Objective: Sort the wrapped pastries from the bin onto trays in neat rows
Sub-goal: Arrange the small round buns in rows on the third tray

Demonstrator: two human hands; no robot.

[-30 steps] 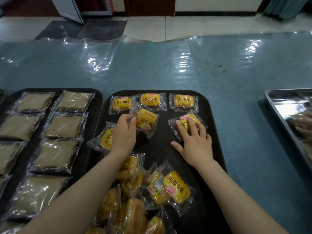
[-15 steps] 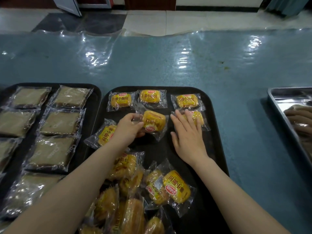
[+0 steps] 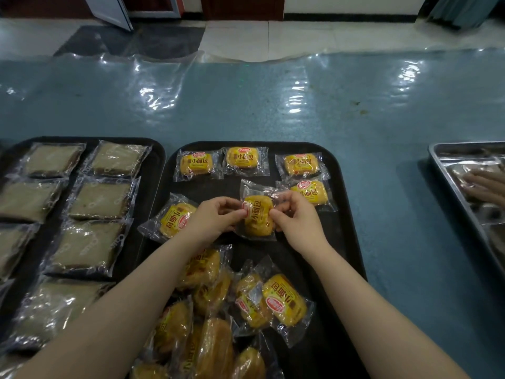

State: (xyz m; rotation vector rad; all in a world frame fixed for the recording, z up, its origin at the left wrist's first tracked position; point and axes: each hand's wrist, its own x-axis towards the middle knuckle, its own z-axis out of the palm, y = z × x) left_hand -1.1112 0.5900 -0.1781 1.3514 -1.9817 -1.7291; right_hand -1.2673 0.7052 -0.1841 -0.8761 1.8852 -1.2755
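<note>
Lying over the middle of a black tray (image 3: 345,203), one wrapped yellow pastry (image 3: 258,216) is held by both hands. It is pinched at its left edge by the curled fingers and thumb of the left hand (image 3: 216,218), and at its right edge by those of the right hand (image 3: 293,218). Its label is turned sideways.

Recorded on the same tray:
- Far row: three wrapped yellow pastries side by side, a left one (image 3: 196,164), a middle one (image 3: 244,158) and a right one (image 3: 300,165), set slightly apart, labels upright.
- Second row: one pastry (image 3: 310,192) at the right, just below the far right one, its wrapper close beside the right hand; one tilted pastry (image 3: 172,218) at the left, partly covered by the left hand.
- Near end: a loose heap of wrapped pastries (image 3: 218,324), overlapping, partly hidden by the left forearm; one pastry (image 3: 285,302) lies at the heap's right edge, label up.

A second black tray (image 3: 159,165) is noted to the left, just beside the first; it carries flat brown pastries in clear wrap (image 3: 101,199), laid in two columns.

A metal tray (image 3: 442,165) is seen at the right edge, well apart; another person's hand (image 3: 489,184) rests in it, its contents blurred.

All trays are borne on a blue table (image 3: 273,105) covered in clear plastic film.
</note>
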